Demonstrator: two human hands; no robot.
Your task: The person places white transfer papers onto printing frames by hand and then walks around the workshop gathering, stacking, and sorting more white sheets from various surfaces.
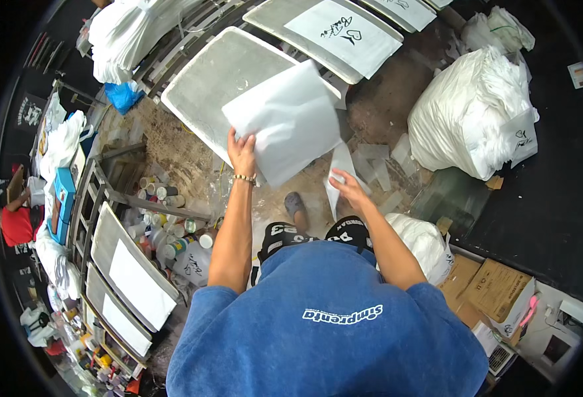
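Gripping white sheet [285, 122] extending forward-right, left hand [242, 157] curled; right hand [351, 190], hold unclear

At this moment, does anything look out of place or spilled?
Yes. Containers lie jumbled by the left rack, and loose pale scraps litter the floor beyond the right hand. Both look discarded rather than stored.
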